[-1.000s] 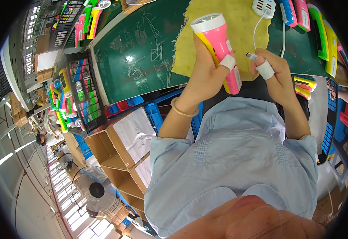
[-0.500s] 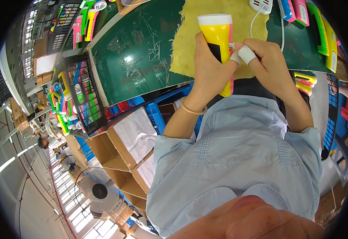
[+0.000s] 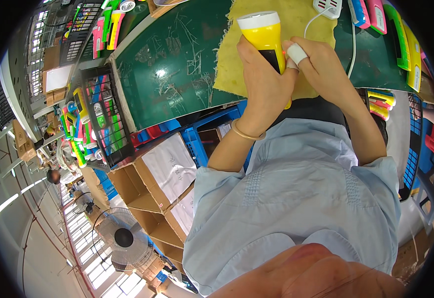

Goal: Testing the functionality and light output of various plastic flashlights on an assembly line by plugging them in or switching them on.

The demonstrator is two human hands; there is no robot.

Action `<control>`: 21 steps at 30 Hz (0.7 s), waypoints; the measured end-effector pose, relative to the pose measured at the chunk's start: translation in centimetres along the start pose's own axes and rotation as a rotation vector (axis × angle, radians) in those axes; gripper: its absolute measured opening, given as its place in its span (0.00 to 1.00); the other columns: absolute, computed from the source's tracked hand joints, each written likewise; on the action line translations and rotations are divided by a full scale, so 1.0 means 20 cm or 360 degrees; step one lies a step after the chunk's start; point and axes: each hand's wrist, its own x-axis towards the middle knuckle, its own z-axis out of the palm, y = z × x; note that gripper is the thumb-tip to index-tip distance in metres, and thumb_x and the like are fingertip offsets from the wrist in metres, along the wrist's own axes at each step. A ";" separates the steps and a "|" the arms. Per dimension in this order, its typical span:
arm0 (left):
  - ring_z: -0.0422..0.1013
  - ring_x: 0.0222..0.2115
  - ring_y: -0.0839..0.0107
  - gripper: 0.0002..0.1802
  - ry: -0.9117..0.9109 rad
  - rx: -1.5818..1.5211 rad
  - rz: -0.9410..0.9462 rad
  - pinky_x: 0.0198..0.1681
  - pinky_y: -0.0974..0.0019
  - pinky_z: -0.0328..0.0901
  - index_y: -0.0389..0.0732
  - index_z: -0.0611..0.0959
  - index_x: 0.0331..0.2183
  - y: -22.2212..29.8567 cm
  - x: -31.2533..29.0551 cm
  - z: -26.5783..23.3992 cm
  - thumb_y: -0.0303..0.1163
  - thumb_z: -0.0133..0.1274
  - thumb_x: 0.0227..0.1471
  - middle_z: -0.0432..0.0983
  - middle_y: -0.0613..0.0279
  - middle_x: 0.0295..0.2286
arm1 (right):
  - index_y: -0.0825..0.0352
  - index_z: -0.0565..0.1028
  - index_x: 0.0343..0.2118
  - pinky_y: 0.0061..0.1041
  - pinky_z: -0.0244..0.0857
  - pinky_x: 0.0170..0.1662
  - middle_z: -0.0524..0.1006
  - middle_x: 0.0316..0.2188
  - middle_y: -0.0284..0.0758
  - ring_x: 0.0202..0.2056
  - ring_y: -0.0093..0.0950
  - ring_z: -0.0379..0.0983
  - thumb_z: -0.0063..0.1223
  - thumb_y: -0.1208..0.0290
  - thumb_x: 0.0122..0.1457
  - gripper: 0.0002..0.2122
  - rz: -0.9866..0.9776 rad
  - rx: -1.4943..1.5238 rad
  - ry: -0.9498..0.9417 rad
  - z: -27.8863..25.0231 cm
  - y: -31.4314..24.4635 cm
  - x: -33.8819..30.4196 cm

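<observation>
Yellow, white-headed plastic flashlight [image 3: 267,37] sits clasped in my left hand [image 3: 266,79], seemingly steadied for my right hand [image 3: 317,60], pinching a thin white cable [image 3: 309,23] by its hidden end beside it.

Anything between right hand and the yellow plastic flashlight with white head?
Nothing visible: the right hand is close against the right side of the yellow, white-headed plastic flashlight. Just below, the left hand has its white-wrapped thumb along that side. Under the right hand, view's blocked.

Flashlight [image 3: 262,40] is showing yellow with white rim [image 3: 258,20], black panel [image 3: 270,58]; cloth [image 3: 231,67], mustard; tabletop [image 3: 145,59], dark green; shirt [image 3: 296,186], pale blue.
</observation>
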 end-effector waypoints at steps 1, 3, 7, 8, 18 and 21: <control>0.62 0.36 0.52 0.37 -0.0045 -0.0046 -0.0052 0.38 0.58 0.60 0.29 0.54 0.45 0.00 0.00 0.00 0.25 0.57 0.37 0.60 0.45 0.35 | 0.71 0.71 0.25 0.35 0.58 0.25 0.70 0.17 0.45 0.22 0.42 0.68 0.39 0.70 0.54 0.10 0.0010 0.0059 -0.0061 0.01 0.00 0.01; 0.62 0.36 0.52 0.36 -0.0082 -0.0092 -0.0101 0.38 0.58 0.60 0.29 0.54 0.45 -0.02 0.00 0.00 0.25 0.57 0.37 0.60 0.45 0.35 | 0.71 0.71 0.25 0.35 0.58 0.25 0.71 0.17 0.45 0.22 0.42 0.68 0.39 0.69 0.54 0.11 0.0013 0.0115 -0.0126 0.01 0.00 0.03; 0.63 0.35 0.57 0.33 -0.0122 -0.0118 -0.0014 0.38 0.62 0.60 0.30 0.57 0.42 -0.09 0.01 0.00 0.25 0.58 0.37 0.60 0.48 0.35 | 0.70 0.72 0.30 0.30 0.61 0.25 0.72 0.19 0.43 0.22 0.39 0.69 0.41 0.76 0.51 0.08 -0.0070 0.0051 0.0017 0.01 -0.02 -0.06; 0.62 0.35 0.60 0.32 -0.0085 -0.0382 -0.0084 0.38 0.63 0.60 0.31 0.57 0.42 -0.10 0.03 0.00 0.26 0.58 0.37 0.59 0.50 0.35 | 0.70 0.72 0.33 0.28 0.62 0.26 0.73 0.20 0.43 0.23 0.38 0.70 0.40 0.80 0.49 0.09 -0.0127 0.0110 0.0129 0.01 -0.03 -0.09; 0.67 0.33 0.71 0.24 0.0112 -0.1671 -0.0526 0.39 0.66 0.64 0.35 0.64 0.45 -0.12 0.14 -0.17 0.34 0.52 0.49 0.67 0.60 0.36 | 0.72 0.68 0.44 0.16 0.59 0.35 0.73 0.34 0.34 0.32 0.19 0.65 0.36 0.76 0.55 0.15 0.0240 0.0629 0.0571 -0.34 -0.22 -0.05; 0.65 0.42 0.66 0.25 -0.0182 -0.2390 -0.0365 0.46 0.63 0.61 0.38 0.64 0.48 -0.11 0.13 -0.13 0.33 0.51 0.49 0.66 0.57 0.40 | 0.71 0.66 0.47 0.17 0.59 0.40 0.72 0.34 0.33 0.36 0.19 0.66 0.41 0.68 0.57 0.16 0.0247 0.0876 -0.0126 -0.17 -0.15 0.01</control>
